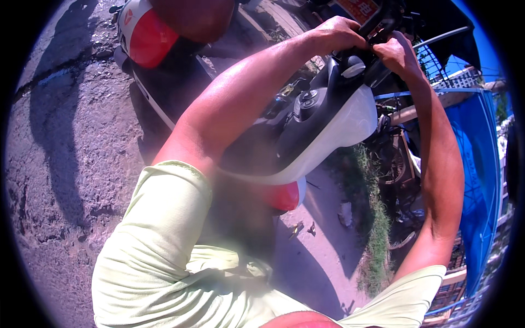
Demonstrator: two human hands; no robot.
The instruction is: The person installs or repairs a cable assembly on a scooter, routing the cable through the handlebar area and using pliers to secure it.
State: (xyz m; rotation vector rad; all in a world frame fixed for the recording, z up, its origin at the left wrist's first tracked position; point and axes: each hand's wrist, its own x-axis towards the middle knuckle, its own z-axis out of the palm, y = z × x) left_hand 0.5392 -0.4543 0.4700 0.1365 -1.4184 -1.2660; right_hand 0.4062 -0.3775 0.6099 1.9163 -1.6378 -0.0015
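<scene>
A scooter with a white and black front panel (350, 120) stands tilted in view before me. At its top my left hand (342, 35) and my right hand (396, 54) come close together beside a dark bar (378, 24). The left fingers are bent and pressed in toward the bar. Opposite them, the right hand is curled with its fingertips turned inward. What sits between the fingertips is too dark and small to make out. Below the hands are a black grip (376, 72) and a round black fitting (308, 101) set in the panel.
A red and white rounded body (150, 41) and a dark red rounded thing (197, 16) lie at upper left. Rough pavement (104, 142) spreads on the left. On the right are a grass strip (374, 235), a bicycle wheel (395, 161) and a blue tarp (478, 147).
</scene>
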